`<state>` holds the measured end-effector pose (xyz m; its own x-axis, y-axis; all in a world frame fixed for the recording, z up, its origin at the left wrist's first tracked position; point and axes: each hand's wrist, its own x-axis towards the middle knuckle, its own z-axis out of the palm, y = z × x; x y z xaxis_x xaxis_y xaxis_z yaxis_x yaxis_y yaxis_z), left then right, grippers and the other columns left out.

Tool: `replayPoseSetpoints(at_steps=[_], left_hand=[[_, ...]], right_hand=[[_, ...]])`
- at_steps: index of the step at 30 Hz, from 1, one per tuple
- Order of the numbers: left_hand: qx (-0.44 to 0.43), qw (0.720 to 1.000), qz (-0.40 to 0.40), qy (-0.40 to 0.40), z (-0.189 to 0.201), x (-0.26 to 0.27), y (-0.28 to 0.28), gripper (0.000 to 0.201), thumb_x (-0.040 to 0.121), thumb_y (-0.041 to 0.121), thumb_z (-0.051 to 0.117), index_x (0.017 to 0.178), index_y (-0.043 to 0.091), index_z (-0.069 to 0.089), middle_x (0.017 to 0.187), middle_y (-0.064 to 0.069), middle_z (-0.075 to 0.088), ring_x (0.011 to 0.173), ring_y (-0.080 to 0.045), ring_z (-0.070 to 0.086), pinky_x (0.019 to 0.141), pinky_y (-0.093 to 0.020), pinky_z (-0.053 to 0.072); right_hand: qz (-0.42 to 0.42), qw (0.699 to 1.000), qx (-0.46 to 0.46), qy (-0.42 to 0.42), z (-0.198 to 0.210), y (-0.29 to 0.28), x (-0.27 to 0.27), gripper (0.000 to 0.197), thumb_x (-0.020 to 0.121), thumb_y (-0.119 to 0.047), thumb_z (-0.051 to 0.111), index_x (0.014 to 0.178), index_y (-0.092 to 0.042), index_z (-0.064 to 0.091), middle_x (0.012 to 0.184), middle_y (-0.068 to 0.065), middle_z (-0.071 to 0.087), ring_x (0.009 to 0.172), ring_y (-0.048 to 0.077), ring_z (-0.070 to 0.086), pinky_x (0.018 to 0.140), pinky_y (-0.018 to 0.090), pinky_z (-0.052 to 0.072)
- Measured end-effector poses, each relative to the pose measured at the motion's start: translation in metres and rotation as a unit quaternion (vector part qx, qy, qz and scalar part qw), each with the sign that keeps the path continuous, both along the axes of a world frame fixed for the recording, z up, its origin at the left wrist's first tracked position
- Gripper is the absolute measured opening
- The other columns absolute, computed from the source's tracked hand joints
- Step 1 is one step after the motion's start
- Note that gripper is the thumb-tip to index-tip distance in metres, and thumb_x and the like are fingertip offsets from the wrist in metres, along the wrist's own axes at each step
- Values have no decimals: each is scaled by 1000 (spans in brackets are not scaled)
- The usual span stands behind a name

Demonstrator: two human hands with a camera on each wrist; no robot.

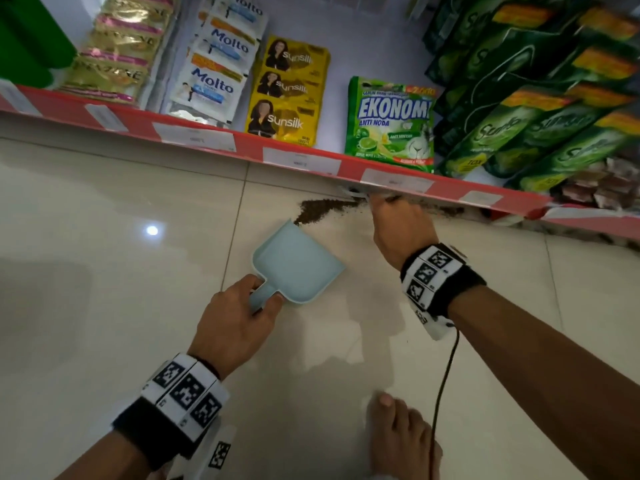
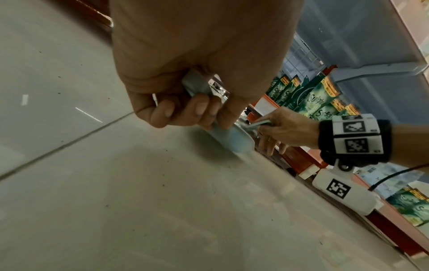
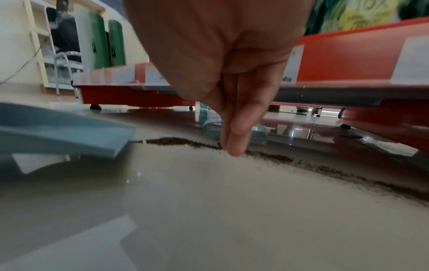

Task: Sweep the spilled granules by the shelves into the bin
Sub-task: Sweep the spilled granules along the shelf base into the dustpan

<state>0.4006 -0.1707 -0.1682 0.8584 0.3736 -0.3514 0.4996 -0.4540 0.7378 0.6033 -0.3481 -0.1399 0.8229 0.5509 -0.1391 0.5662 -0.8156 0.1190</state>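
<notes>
Left hand [image 1: 235, 320] gripping dustpan [image 1: 298, 263] handle, right hand [image 1: 398, 226] clasping small brush [image 2: 257, 124], granules [image 1: 322, 209] along shelf [image 1: 298, 157] base; risk of scattering granules under shelf.

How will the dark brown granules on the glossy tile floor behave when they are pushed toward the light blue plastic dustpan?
The dark brown granules are probably light and loose: they lie in a thin, ragged line. On the glossy tile floor they likely slide and scatter. Some may slip past the light blue plastic dustpan.
</notes>
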Motion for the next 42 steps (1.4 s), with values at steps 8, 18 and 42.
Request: replayPoseSetpoints(at_steps=[8,18,42], left_hand=[[13,1000,6,-6,5,3,-21,21,90,37,61,80,19,55,64,1,62,61,-19,60,57,-33,47],[12,999,-32,17,-2,27,-48,23,90,38,62,81,17,58,64,1,62,58,-15,58,50,-27,39],[-9,998,-56,25,-9,43,-71,23,87,40,64,81,18,59,68,1,66,67,-21,64,63,-35,50]], right_hand=[[60,997,52,5,2,-30,-27,40,96,-15,45,136,-16,47,70,11,67,59,34,62,53,32,33],[27,999,27,30,9,-67,-13,27,98,-30,43,120,-22,57,87,11,71,75,36,66,58,34,36],[-49,996,75,-13,6,-102,-32,29,103,-35,38,118,-21,58,85,2,69,64,31,65,51,28,34]])
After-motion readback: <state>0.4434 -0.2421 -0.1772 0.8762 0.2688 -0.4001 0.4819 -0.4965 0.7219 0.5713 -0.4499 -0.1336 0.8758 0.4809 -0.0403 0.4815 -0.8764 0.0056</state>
